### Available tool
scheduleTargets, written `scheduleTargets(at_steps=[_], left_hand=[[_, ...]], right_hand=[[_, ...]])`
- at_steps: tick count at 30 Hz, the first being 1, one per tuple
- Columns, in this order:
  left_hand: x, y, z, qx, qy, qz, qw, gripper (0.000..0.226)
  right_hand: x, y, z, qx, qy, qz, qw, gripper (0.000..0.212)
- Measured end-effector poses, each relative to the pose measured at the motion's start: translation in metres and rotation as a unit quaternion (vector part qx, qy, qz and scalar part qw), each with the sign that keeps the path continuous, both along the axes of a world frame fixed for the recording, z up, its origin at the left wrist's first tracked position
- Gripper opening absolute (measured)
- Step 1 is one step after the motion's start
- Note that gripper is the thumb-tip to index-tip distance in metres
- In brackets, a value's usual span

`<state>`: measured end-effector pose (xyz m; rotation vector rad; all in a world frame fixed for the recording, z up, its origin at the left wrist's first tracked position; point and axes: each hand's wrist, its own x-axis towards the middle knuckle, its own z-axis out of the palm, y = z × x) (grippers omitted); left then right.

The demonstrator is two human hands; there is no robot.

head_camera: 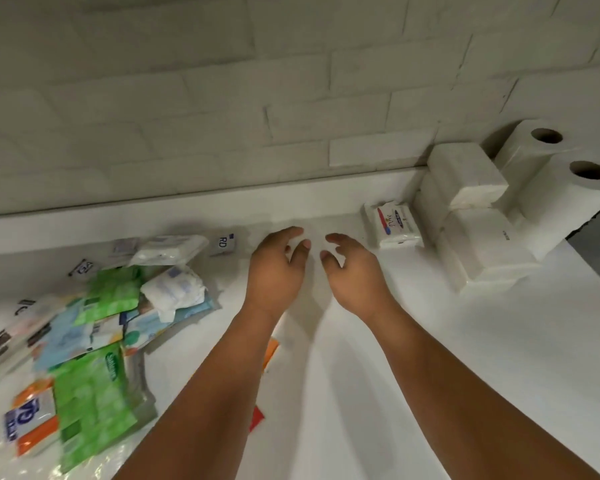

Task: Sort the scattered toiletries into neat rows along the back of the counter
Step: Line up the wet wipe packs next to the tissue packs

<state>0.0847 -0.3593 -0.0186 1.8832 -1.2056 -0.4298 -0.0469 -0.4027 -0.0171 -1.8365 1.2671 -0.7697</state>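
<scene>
White counter [413, 358] carries both hands side by side near its back edge, the left hand [274, 268] and right hand [355, 271] loosely curled, palms facing, grasping nothing that I can see. To their right a soft tissue pack [394, 225] lies beside blocky wrapped napkin bundles [465, 178] and two paper rolls [534, 161]. Leftward, crinkly green wipe packs [94, 379] sprawl in a heap of mixed packets, with a small sachet marked RD [223, 242] at the back.

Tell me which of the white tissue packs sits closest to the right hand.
The small pack with red and blue print, just right of the right hand. The plain stacked packs lie farther right, beside the paper rolls.
</scene>
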Motion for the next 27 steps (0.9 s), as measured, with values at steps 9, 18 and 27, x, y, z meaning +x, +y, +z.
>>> scheduleTargets(at_steps=[9, 18, 27], left_hand=[[0.133, 0.073, 0.006, 0.032, -0.138, 0.020, 0.990, 0.034], [0.236, 0.124, -0.023, 0.176, -0.133, -0.068, 0.973, 0.060], [0.256, 0.138, -0.035, 0.169, -0.101, -0.147, 0.969, 0.078]], right_hand=[[0.111, 0.059, -0.002, -0.019, 0.056, 0.134, 0.989, 0.048], [0.196, 0.088, -0.032, -0.006, 0.148, 0.232, 0.961, 0.068], [0.216, 0.093, -0.038, -0.001, 0.079, 0.158, 0.984, 0.036]])
